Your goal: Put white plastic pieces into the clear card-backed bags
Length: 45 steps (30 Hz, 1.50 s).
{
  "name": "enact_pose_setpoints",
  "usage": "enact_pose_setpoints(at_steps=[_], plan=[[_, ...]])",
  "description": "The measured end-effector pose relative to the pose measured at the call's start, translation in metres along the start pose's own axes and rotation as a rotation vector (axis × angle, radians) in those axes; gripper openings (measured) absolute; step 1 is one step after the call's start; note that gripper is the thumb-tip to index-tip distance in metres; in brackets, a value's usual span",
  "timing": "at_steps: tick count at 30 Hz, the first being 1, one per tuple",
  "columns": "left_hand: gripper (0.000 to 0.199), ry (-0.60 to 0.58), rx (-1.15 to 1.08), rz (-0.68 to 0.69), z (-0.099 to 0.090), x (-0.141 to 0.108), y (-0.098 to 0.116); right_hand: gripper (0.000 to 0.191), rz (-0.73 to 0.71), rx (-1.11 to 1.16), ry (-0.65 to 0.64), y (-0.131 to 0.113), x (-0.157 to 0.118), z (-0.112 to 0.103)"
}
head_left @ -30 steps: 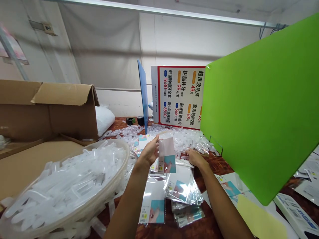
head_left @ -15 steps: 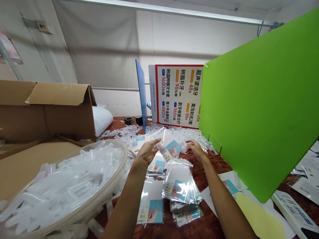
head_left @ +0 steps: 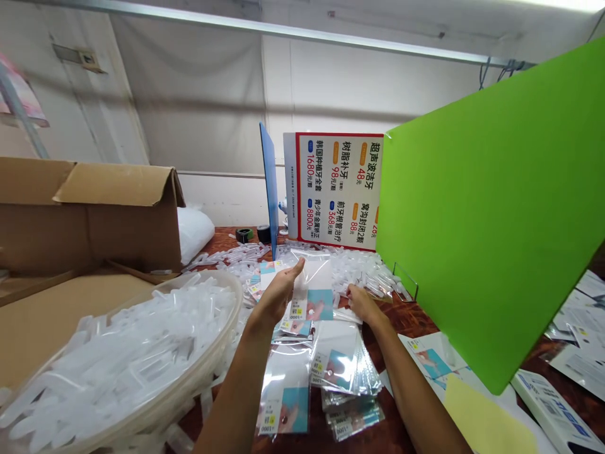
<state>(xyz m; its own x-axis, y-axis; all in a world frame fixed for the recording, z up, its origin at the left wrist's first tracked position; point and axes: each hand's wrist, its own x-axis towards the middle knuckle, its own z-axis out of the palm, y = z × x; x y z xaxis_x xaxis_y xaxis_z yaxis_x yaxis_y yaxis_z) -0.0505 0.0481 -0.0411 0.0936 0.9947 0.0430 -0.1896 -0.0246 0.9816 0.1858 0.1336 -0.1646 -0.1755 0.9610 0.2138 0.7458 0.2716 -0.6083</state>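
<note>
"Head view: what has the left hand (head_left: 278, 295) got?"

"It grips a clear packet (head_left: 312, 287) by its left edge. That packet is held up above the table (head_left: 425, 317), with a white and blue card showing inside."

"And the right hand (head_left: 363, 305)?"

"Its fingers are curled, close to the front of a heap of plastic pieces (head_left: 357, 270). I can't tell whether it is pinching one."

"What lies lower down?"

"A stack of packets (head_left: 338, 353), fanned and overlapping, slightly right of the held one. Another packet (head_left: 286, 394) lies flat just left of the stack."

"And around them?"

"On the left, a basin (head_left: 237, 310) heaped with similar pieces, in front of a cardboard box (head_left: 135, 236). On the right, a green board (head_left: 477, 221) stands, with yellow paper (head_left: 486, 417) near its lower corner."
</note>
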Motion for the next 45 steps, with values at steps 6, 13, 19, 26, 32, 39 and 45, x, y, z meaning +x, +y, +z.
enact_pose_setpoints(at_steps=[6,13,19,26,32,39,45], plan=[[0.056,-0.199,0.128,0.028,0.005,-0.011,0.007,0.009,-0.010,0.202,0.065,-0.031,0.006,-0.036],[0.049,-0.361,0.343,0.037,0.012,-0.019,0.011,0.044,-0.270,0.981,0.002,-0.097,-0.017,-0.087],[0.047,-0.402,0.284,0.036,0.016,-0.018,0.005,0.048,-0.215,0.994,0.064,-0.102,-0.020,-0.084],[0.048,-0.439,0.235,0.036,0.012,-0.020,0.007,0.050,-0.110,0.974,0.222,-0.092,-0.012,-0.084],[0.052,-0.414,0.317,0.073,0.010,-0.017,0.005,0.045,-0.175,0.967,0.028,-0.108,-0.028,-0.088],[0.054,-0.404,0.253,0.093,0.009,-0.018,0.005,0.037,-0.265,0.802,-0.167,-0.113,-0.027,-0.073],[0.053,-0.338,0.201,0.101,0.009,-0.007,-0.003,0.038,-0.359,0.312,0.261,-0.158,-0.064,-0.120]])
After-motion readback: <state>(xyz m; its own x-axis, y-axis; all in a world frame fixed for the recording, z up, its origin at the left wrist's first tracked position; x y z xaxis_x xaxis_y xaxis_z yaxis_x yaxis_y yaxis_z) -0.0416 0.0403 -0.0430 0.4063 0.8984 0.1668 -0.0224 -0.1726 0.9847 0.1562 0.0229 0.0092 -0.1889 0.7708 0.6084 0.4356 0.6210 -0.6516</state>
